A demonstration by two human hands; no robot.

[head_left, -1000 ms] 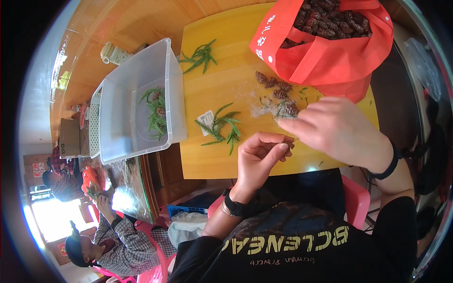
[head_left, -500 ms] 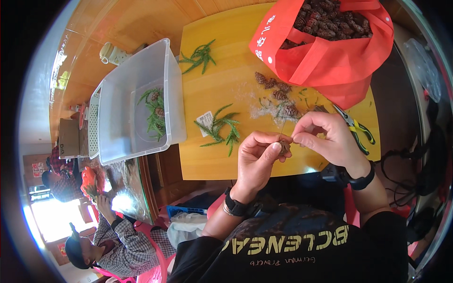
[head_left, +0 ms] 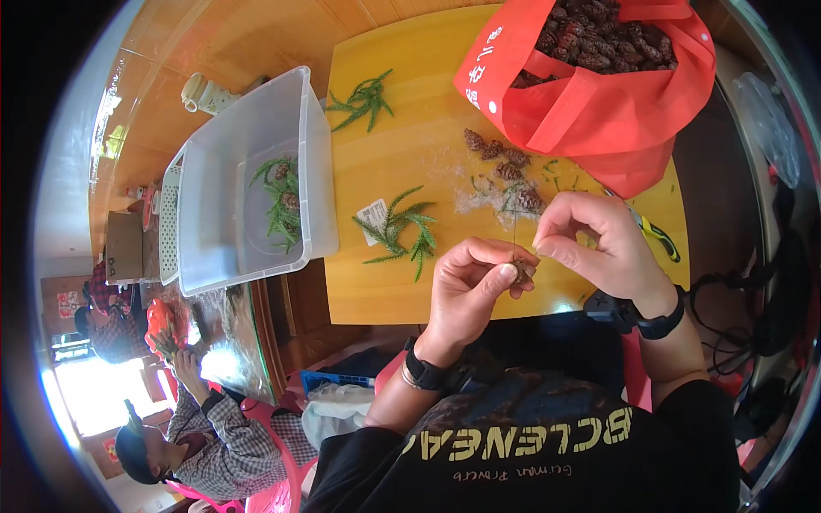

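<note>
My left hand (head_left: 472,286) is closed around a small brown pine cone (head_left: 523,273) above the table's near edge. A thin wire (head_left: 515,224) rises from the cone between the fingers. Just to the right, my right hand (head_left: 599,252) is closed in a pinch beside the cone; what its fingertips hold, if anything, is too small to make out. Beyond the hands lie several loose pine cones (head_left: 507,171) among pale scraps. Yellow-and-black pliers (head_left: 658,238) rest right of my right hand, which partly covers them. A green sprig (head_left: 395,229) lies left of my left hand.
A large red bag (head_left: 590,120) full of pine cones stands at the far right of the yellow table (head_left: 376,295). Another green sprig (head_left: 363,100) lies far left. Left stands a clear plastic bin (head_left: 321,197) with greenery inside. A seated person (head_left: 218,445) works farther left.
My right hand has shifted slightly, covering more of the pliers. The wire at the cone now stands more upright. My left hand still grips the cone.
</note>
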